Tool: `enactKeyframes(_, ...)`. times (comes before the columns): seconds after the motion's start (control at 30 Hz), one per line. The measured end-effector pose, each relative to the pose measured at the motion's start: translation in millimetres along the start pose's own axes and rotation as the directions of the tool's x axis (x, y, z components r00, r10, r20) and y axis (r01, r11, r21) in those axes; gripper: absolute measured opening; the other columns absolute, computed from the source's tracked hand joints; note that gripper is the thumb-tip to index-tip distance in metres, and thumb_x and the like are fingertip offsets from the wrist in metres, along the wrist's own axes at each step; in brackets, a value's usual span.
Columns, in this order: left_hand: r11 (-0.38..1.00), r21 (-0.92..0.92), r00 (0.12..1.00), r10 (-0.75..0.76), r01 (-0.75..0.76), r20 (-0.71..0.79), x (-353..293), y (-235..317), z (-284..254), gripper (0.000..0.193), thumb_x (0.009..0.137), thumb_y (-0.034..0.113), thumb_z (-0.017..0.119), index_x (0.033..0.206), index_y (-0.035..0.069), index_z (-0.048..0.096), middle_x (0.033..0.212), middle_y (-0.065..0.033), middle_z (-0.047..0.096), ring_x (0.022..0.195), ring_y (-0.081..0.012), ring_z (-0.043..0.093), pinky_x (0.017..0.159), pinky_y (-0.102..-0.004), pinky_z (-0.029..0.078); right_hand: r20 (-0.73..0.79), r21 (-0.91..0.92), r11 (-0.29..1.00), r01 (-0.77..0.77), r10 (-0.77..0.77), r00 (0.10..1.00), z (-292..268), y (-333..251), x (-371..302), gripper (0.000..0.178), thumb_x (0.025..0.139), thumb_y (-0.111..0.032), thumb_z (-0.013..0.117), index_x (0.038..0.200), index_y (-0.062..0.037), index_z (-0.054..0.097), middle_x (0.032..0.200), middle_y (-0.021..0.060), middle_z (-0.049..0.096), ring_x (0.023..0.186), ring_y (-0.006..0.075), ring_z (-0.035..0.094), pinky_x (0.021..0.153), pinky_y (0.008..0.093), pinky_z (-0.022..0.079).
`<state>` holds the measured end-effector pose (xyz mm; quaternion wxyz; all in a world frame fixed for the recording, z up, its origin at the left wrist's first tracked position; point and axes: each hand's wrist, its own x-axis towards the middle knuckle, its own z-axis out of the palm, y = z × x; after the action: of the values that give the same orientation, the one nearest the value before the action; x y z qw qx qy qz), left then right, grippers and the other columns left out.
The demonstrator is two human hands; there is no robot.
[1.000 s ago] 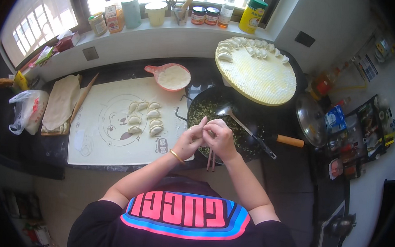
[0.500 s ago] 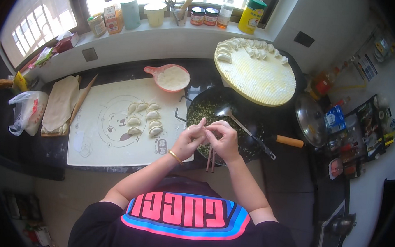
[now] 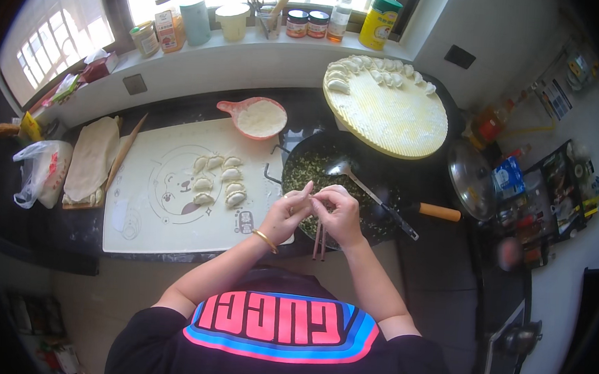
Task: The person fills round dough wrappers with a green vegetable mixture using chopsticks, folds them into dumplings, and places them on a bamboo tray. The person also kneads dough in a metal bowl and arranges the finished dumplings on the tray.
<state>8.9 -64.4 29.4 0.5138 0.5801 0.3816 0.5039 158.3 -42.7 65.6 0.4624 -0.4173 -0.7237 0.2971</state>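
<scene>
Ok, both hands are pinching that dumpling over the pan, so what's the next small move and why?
Probably carry the dumpling left and set it beside the finished dumplings on the white mat. The left hand and right hand are closed together on it above the filling pan, and chopsticks hang under the right hand.

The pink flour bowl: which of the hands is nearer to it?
Left. The left hand is below the pink flour bowl, just right of it; the right hand sits farther right, over the dark pan.
</scene>
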Motion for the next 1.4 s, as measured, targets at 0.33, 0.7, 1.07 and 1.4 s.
enactKeyframes(0.33, 0.999, -0.044, 1.000, -0.022, 0.022, -0.009, -0.2, -2.4, 1.7, 0.049, 0.081, 0.000, 0.056, 0.128, 0.004, 0.043, 0.097, -0.0062, 0.053, 0.087, -0.0106, 0.051, 0.080, -0.0248, 0.043, 0.011, 0.014, 1.000, -0.024, 0.024, 1.000, -4.1, -2.1, -1.6, 0.007, 0.069, -0.004, 0.064, 0.073, 0.0007, 0.060, 0.079, 0.0107, 0.058, 0.071, 0.0230, 0.058, 0.060, 0.0308, 0.047)
enactKeyframes(0.7, 0.995, -0.092, 0.999, -0.047, 0.046, -0.006, -1.3, 6.7, 5.3, 0.052, 0.078, 0.002, 0.059, 0.128, 0.004, 0.043, 0.093, -0.0105, 0.055, 0.087, -0.0183, 0.054, 0.079, -0.0276, 0.043, -0.009, 0.123, 0.988, -0.098, 0.100, 0.995, -6.1, 3.8, -4.4, 0.006, 0.070, -0.001, 0.065, 0.076, 0.0012, 0.065, 0.079, 0.0109, 0.059, 0.071, 0.0218, 0.059, 0.062, 0.0286, 0.048)
enactKeyframes(1.07, 0.999, -0.025, 0.999, -0.024, 0.024, 0.038, 2.1, -14.4, 6.2, 0.051, 0.081, 0.004, 0.055, 0.130, 0.003, 0.040, 0.094, -0.0109, 0.054, 0.082, -0.0196, 0.053, 0.076, -0.0285, 0.043, -0.045, -0.016, 0.999, -0.028, 0.028, 0.999, -6.8, 8.6, -7.1, 0.004, 0.069, 0.000, 0.063, 0.073, 0.0009, 0.061, 0.077, 0.0072, 0.058, 0.066, 0.0136, 0.057, 0.057, 0.0237, 0.045)
enactKeyframes(1.4, 0.996, 0.080, 0.997, -0.030, 0.025, 0.072, 6.7, -9.4, 14.0, 0.051, 0.083, 0.000, 0.052, 0.132, 0.006, 0.038, 0.091, -0.0053, 0.049, 0.076, -0.0108, 0.053, 0.066, -0.0231, 0.045, -0.046, 0.010, 0.998, -0.062, 0.062, 0.997, -12.9, 10.3, -6.2, 0.003, 0.071, -0.001, 0.062, 0.072, 0.0006, 0.061, 0.076, 0.0093, 0.059, 0.067, 0.0183, 0.056, 0.057, 0.0274, 0.045)
